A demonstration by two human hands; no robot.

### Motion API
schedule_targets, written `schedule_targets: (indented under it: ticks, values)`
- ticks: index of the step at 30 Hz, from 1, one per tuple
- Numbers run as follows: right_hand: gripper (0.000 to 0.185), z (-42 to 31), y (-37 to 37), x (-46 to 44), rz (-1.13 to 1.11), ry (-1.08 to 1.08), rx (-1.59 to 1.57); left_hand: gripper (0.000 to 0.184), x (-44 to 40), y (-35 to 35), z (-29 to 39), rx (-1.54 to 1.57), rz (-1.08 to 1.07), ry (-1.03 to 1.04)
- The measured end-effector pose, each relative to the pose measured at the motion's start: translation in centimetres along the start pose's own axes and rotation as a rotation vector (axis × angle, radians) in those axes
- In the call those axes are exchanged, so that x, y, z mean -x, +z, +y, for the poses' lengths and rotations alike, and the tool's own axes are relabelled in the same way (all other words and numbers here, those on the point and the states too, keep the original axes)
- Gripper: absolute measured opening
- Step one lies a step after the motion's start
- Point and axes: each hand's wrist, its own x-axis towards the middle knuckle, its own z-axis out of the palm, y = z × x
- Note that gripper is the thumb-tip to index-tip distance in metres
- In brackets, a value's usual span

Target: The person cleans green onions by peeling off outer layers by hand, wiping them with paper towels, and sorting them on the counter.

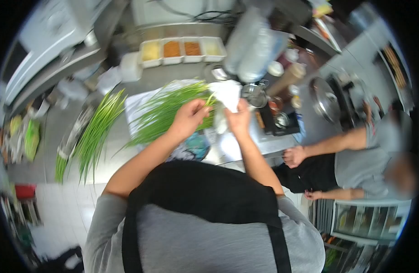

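A large spread of long, thin chives (pixel 166 113) lies on a white sheet (pixel 133 107) on the steel counter. Over its right end, my left hand (pixel 190 117) is closed in a pinch, with a pale green stalk (pixel 210 98) at its fingertips. My right hand (pixel 238 119) is just to the right, its thumb and fingers closed about the lower edge of a crumpled white sheet (pixel 227 93), which looks like paper or thin plastic. Farther left lies a loose bunch of chives (pixel 98 134), beside another bunch in a wrapper (pixel 76 129).
White containers (pixel 172 51) of yellow and orange-brown contents stand at the back. Plastic-wrapped stacks (pixel 252 48), jars (pixel 255 93) and a black tray (pixel 282 123) are to the right, with a metal lid (pixel 324 100) beyond. A co-worker (pixel 359 164) stands at the right.
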Motion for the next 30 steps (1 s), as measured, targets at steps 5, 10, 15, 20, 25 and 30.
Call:
schedule_targets:
  ticks: [5,10,15,20,25,30]
  values:
    - [0.023,-4.6,-1.0,0.6,-0.226,0.344,-0.756,0.011,-0.9,2.6,-1.7,0.05,0.041,-0.028]
    - [0.019,-5.6,-1.6,1.1,-0.125,0.553,-1.202,0.01,-0.6,2.6,-0.5,0.167,0.028,-0.17]
    - [0.02,-5.0,1.0,2.1,-0.227,0.589,-0.848,0.013,-0.7,2.1,-2.2,-0.054,0.066,0.126]
    - [0.014,-3.8,1.4,0.6,-0.054,0.574,-1.032,0.021,-0.3,1.0,-2.3,-0.259,0.006,-0.059]
    - [0.016,-1.4,-0.3,-1.4,0.088,0.561,-1.049,0.013,-0.1,-0.3,-1.4,-0.075,0.021,-0.112]
    - [0.021,-1.7,-1.0,0.1,-0.292,0.737,-0.919,0.014,-0.1,-0.8,-0.4,0.187,0.096,-0.093]
